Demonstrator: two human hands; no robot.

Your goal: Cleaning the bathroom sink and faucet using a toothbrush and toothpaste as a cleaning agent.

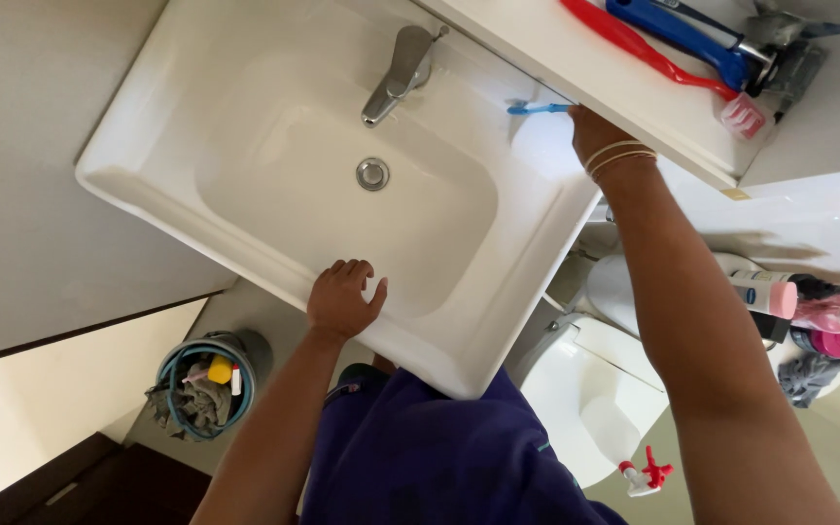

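**Hands at a white bathroom basin, one reaching under the shelf**

You are looking down into a small bathroom with pale walls, standing at a glossy white rectangular ceramic basin (245, 209) with a chrome lever tap (396, 78) and a round chrome drain (372, 174). The bowl looks dry and bare, with no foam or water showing.

Your left hand (344, 299) rests flat on the front rim of the basin, its grip spread apart and holding nothing. Your right hand (587, 126), with thin pale bands at the wrist, reaches to the back right corner, under a white shelf (576, 58). It meets the end of a slim blue plastic toothbrush (537, 109) lying on the rim by the wall. The shelf hides the fingers, so you cannot tell whether the grip has closed on the handle.

On the shelf lie a red toothbrush (634, 44) and a blue-handled tool (692, 39). To your right, a white tube with a pink cap (765, 295) and a dark-capped pink bottle (828, 316) sit on a toilet cistern. A white spray bottle with a red trigger (644, 476) lies lower down. A grey bucket of cloths and hose (208, 379) stands at left.
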